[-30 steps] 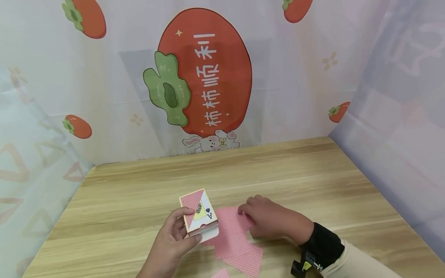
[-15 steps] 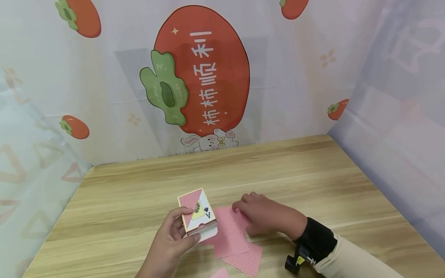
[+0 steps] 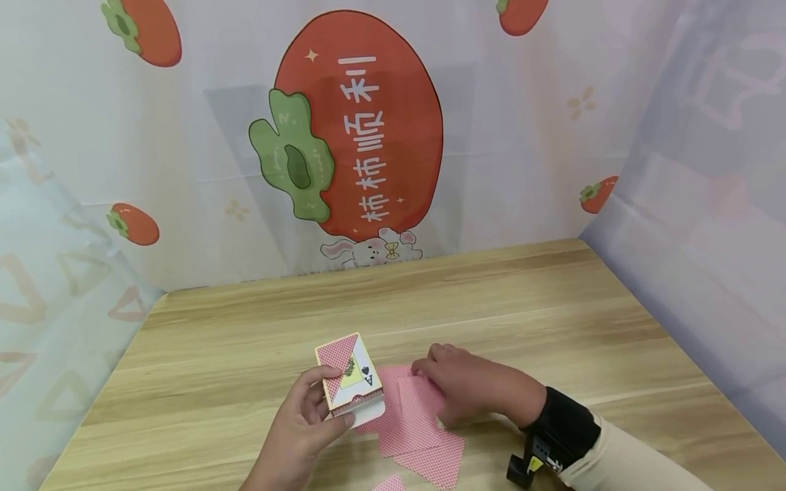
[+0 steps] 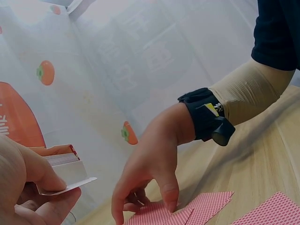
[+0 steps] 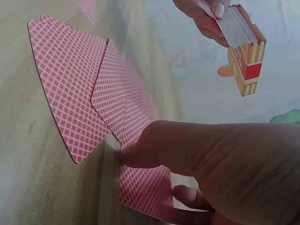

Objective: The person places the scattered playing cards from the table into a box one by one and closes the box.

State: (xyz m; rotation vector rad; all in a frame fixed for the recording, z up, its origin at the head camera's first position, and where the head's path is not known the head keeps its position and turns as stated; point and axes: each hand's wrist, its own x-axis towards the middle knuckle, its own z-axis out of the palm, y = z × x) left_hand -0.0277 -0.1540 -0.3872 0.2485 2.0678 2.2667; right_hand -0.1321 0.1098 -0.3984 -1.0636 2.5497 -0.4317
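Held above the table by my left hand (image 3: 301,426) is a playing-card box (image 3: 356,368) with an ace of spades on its face. Its flap hangs open toward me, and cards show inside it. My left fingers lie along its side, with the thumb at the flap. Red-patterned playing cards (image 3: 393,426) lie face down in an overlapping spread to the box's right. My right hand (image 3: 475,389) reaches down over them and pinches a playing card (image 5: 145,190) between thumb and fingers at its edges. The right fingertips are partly hidden in the head view.
Another card (image 3: 389,484) lies apart at the table's near edge. The wooden table (image 3: 245,341) runs back to a white curtain (image 3: 503,150) printed with persimmons, with more curtain on both sides. A black wrist camera strap (image 3: 561,426) sits on my right wrist.
My right hand has shifted slightly left over the spread, and a card under it now lies offset from those beneath. The left hand and box have barely moved.
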